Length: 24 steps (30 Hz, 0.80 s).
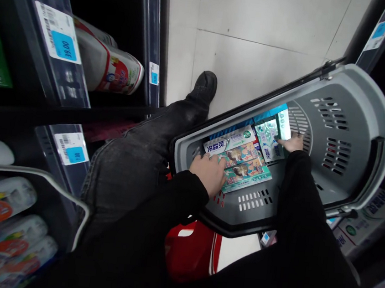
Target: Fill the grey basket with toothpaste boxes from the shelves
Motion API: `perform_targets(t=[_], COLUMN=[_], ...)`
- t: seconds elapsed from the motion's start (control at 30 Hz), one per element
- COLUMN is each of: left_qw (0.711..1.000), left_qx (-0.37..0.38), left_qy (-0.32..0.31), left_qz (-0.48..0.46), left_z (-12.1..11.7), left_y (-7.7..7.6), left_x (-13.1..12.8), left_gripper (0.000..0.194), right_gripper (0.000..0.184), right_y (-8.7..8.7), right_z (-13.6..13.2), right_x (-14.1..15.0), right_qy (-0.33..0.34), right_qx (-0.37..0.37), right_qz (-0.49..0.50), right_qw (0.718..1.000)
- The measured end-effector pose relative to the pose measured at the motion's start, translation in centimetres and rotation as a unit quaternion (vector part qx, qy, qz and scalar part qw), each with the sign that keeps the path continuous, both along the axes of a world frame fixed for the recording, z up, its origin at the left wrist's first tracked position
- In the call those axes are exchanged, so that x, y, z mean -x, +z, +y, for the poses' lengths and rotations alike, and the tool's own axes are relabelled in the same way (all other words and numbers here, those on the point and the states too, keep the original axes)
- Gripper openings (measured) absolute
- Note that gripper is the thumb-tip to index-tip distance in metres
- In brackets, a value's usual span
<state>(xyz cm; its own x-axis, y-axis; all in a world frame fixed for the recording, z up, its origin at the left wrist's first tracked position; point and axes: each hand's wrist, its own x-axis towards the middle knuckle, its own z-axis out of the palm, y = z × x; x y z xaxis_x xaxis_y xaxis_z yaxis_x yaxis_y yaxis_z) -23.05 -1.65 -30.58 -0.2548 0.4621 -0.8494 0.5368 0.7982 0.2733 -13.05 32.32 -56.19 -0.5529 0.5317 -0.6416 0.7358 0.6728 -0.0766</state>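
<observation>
- I see the grey basket (363,117) with its inner side up to us, slatted holes in its walls, above the pale floor tiles (248,67).
- Inside the basket, toward its narrower end, lie a long white box (231,140) and two picture boxes (244,169), side by side.
- Nearer to the basket's middle is a green-and-white box (269,140), beside the long one.
- The left hand (209,172) is in the basket's narrower part, its fingers on the picture boxes; whether it grips them, I cannot tell.
- The right hand (294,143) is in the basket's middle, its thumb at the green-and-white box; I cannot tell how firmly its fingers close.
- Left of the basket stands a dark-trousered leg (135,161); farther left, a shelf bottle (122,73).
</observation>
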Motion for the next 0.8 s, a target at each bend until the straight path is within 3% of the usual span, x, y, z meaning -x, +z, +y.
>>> perform_targets(t=[0.1, 0.2, 0.3, 0.5, 0.63, 0.8], left_qw=[1.0, 1.0, 1.0, 1.0, 1.0, 1.0], left_qx=[-0.003, -0.01, -0.011, -0.014, -0.012, -0.012], left_qy=[0.004, 0.01, 0.014, 0.019, 0.023, 0.021], left_qz=[0.001, 0.005, 0.006, 0.008, 0.0, -0.005], left_z=[-0.1, -0.2, -0.2, -0.1, -0.2, -0.2], left_y=[0.0, 0.0, 0.1, 0.4, 0.4, 0.4], left_x=[0.0, 0.1, 0.2, 0.4, 0.4, 0.3], left_gripper=[0.047, 0.047, 0.046, 0.045, 0.045, 0.046], right_gripper=[0.079, 0.071, 0.084, 0.116, 0.109, 0.087], right_y=[0.5, 0.5, 0.4, 0.6, 0.9, 0.9], right_z=[-1.4, -2.1, -2.0, -2.7, -4.1, -3.6], right_x=[-1.3, -2.2, -2.4, -0.3, 0.2, -1.2], right_qy=[-0.033, -0.036, -0.051, 0.045, 0.085, 0.062], right_qx=[-0.038, -0.01, 0.009, 0.039, 0.012, -0.027], right_qz=[0.01, 0.034, 0.043, 0.002, 0.026, 0.035], right_qw=[0.999, 0.999, 0.998, 0.998, 0.996, 0.997])
